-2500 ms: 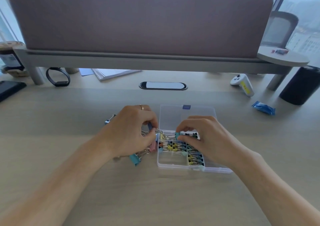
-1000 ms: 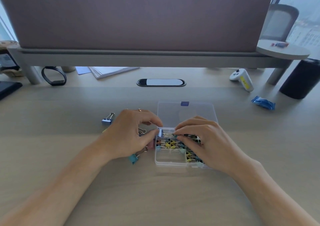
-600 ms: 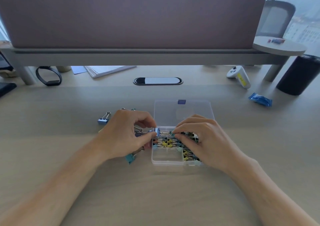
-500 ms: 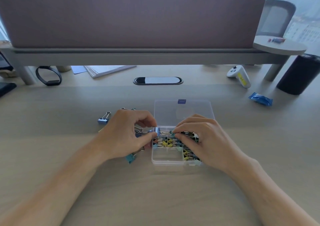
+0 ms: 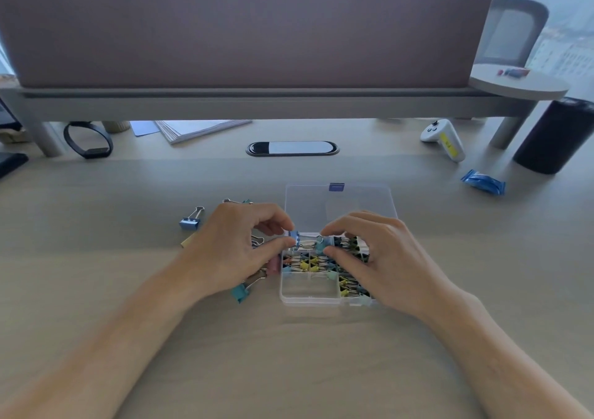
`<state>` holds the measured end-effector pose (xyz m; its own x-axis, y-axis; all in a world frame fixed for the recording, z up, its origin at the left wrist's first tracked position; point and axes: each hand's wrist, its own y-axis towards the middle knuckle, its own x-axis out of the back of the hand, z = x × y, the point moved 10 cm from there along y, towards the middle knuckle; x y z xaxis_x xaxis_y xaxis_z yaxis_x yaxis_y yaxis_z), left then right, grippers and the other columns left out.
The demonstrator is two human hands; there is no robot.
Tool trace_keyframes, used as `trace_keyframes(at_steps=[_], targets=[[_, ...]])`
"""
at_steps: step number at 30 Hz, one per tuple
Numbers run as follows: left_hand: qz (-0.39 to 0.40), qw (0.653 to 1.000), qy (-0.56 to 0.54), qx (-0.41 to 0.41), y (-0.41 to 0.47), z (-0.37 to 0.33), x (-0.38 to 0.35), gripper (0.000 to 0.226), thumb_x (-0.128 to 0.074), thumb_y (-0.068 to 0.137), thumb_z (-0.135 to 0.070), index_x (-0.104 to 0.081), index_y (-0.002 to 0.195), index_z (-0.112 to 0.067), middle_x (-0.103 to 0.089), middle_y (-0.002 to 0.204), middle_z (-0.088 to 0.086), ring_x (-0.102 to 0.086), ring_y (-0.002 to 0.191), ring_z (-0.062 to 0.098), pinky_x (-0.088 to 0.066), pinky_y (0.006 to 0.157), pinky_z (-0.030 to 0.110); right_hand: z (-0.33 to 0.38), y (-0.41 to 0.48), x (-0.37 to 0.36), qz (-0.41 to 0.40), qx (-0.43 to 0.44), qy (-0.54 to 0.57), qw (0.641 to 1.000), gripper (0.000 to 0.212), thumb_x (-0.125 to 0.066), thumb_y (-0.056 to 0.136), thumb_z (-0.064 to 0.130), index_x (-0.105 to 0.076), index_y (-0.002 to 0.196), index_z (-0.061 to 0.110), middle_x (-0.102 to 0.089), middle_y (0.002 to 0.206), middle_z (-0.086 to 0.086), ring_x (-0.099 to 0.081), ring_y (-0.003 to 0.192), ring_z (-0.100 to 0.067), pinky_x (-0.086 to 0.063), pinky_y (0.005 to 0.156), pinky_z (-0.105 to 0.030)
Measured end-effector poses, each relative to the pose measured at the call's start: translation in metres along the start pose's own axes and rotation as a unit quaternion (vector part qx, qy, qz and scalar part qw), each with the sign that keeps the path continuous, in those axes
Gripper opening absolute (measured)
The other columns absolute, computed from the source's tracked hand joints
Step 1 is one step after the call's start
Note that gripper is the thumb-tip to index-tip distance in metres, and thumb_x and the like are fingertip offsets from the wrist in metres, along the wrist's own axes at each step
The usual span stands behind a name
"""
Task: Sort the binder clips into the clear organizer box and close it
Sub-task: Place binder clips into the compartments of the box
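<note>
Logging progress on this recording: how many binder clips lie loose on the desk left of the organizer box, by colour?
Blue binder clip: 1
Teal binder clips: 2, one beyond the knuckles
Pink binder clip: 1
Yellow binder clip, partly hidden: 1
Total: 5 visible; the left hand may hide more.

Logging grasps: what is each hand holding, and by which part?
Left hand pinches a blue clip by its body; right hand pinches a teal clip, part unclear.

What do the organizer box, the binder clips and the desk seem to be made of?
Organizer box: clear glossy plastic; the desk shows through its lid. Binder clips: coloured painted bodies with shiny silvery wire handles, probably metal. Desk: pale matte wood grain, possibly laminate.
</note>
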<state>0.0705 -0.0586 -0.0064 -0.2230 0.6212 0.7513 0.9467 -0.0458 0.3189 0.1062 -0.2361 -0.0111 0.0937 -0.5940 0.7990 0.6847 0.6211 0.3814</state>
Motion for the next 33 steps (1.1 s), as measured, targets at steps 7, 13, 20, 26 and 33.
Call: trace_keyframes(at_steps=[7, 13, 20, 26, 33], targets=[[0.017, 0.999, 0.012, -0.024, 0.000, -0.004, -0.003, 0.015, -0.075, 0.086, -0.042, -0.079, 0.099, -0.035, -0.074, 0.095, -0.025, -0.068, 0.092, -0.005, -0.055, 0.081, 0.020, 0.002, 0.000, -0.001, -0.003, 0.020, -0.005, 1.000, 0.014, -0.073, 0.096, 0.028, -0.079, 0.109, 0.026, -0.073, 0.104, 0.015, -0.066, 0.099, -0.004, -0.057, 0.086, -0.031], [0.021, 0.998, 0.015, -0.055, 0.000, -0.008, -0.004, 0.015, -0.076, 0.087, -0.037, -0.082, 0.100, -0.032, -0.074, 0.101, -0.024, -0.066, 0.098, -0.007, -0.057, 0.088, 0.029, 0.007, 0.000, 0.000, -0.012, 0.046, -0.011, 0.999, 0.012, -0.073, 0.096, 0.024, -0.082, 0.104, 0.022, -0.075, 0.102, 0.014, -0.067, 0.098, -0.005, -0.058, 0.083, -0.032], [0.034, 0.997, 0.012, -0.068, -0.001, -0.011, -0.006, 0.016, -0.075, 0.089, -0.036, -0.082, 0.102, -0.032, -0.074, 0.103, -0.022, -0.067, 0.095, -0.005, -0.058, 0.083, 0.027, 0.008, -0.001, 0.000, -0.012, 0.051, -0.016, 0.999, 0.014, -0.072, 0.096, 0.025, -0.082, 0.105, 0.022, -0.076, 0.102, 0.014, -0.067, 0.098, -0.004, -0.058, 0.084, -0.030], [0.033, 0.997, 0.013, -0.063, -0.001, -0.010, -0.006, 0.019, -0.074, 0.088, -0.039, -0.082, 0.104, -0.033, -0.073, 0.103, -0.025, -0.066, 0.096, -0.007, -0.058, 0.084, 0.026, 0.008, 0.000, 0.000, -0.011, 0.049, -0.015, 0.999, 0.014, -0.072, 0.097, 0.025, -0.081, 0.107, 0.023, -0.075, 0.104, 0.013, -0.067, 0.098, -0.005, -0.058, 0.085, -0.033], [0.020, 0.998, 0.021, -0.063, -0.001, -0.013, -0.003, 0.020, -0.073, 0.089, -0.038, -0.081, 0.106, -0.033, -0.073, 0.105, -0.025, -0.066, 0.099, -0.008, -0.057, 0.088, 0.025, 0.008, 0.000, 0.001, -0.016, 0.051, -0.009, 0.999, 0.013, -0.072, 0.097, 0.024, -0.081, 0.106, 0.022, -0.075, 0.103, 0.012, -0.067, 0.098, -0.006, -0.057, 0.084, -0.033]])
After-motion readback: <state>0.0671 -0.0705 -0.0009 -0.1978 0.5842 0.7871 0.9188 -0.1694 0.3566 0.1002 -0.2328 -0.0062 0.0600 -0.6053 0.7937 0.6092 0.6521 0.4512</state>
